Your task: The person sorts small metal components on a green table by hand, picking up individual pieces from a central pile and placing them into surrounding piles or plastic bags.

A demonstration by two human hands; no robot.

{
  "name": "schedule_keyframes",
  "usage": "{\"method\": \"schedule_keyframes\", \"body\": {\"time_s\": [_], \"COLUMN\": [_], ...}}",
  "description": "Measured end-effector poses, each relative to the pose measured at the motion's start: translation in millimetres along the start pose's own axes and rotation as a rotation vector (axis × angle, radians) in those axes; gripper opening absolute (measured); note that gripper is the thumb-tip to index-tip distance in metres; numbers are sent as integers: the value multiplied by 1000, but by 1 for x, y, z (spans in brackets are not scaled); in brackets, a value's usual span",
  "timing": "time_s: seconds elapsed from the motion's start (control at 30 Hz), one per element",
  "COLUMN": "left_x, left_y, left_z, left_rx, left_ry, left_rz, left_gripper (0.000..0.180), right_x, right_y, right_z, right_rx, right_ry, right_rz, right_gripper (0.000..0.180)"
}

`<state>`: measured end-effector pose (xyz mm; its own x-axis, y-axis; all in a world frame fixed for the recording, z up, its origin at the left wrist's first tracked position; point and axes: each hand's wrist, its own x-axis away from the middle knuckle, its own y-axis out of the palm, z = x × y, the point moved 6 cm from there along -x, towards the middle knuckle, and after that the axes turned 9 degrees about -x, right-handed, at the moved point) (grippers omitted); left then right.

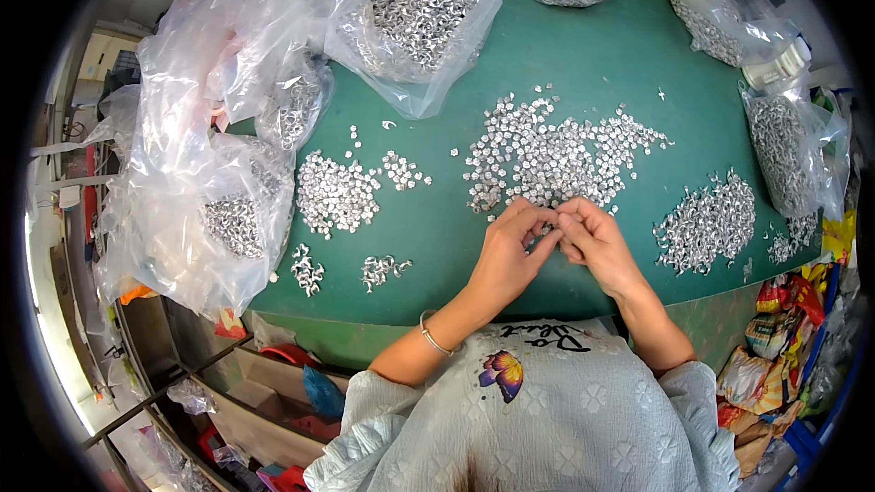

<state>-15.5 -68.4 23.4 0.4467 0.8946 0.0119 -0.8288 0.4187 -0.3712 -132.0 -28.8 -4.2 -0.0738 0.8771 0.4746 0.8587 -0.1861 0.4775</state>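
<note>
My left hand (512,251) and my right hand (592,241) meet fingertip to fingertip over the near edge of a large pile of small silver metal pieces (547,150). Both are closed in a pinch. Whatever sits between the fingertips is too small and too covered to name. To the left lies a smaller pile of similar pieces (335,193), with a little cluster (403,170) beside it. Nearer me are two small heaps of curved silver pieces (383,271). A larger heap of curved silver pieces (706,223) is right of my right hand.
The green tabletop (437,210) carries everything. An open clear bag of silver parts (419,18) stands at the back, crumpled plastic bags (200,164) crowd the left, and a filled bag (784,146) lies at the right. Below the left edge is an open drawer (264,392).
</note>
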Motion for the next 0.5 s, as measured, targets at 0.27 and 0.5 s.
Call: {"method": "schedule_keyframes", "body": {"time_s": [0.27,0.5], "left_x": [13,39], "left_y": [-2,24], "left_z": [-22,-38], "left_rx": [17,474], "left_ry": [-127,-412], "left_rz": [-39,-385], "left_gripper": [17,20], "right_x": [57,58], "right_y": [-106,-58], "right_z": [-57,-31], "right_rx": [675,340], "right_ry": [-448,-196], "right_rz": [461,146], "right_gripper": [13,8]}}
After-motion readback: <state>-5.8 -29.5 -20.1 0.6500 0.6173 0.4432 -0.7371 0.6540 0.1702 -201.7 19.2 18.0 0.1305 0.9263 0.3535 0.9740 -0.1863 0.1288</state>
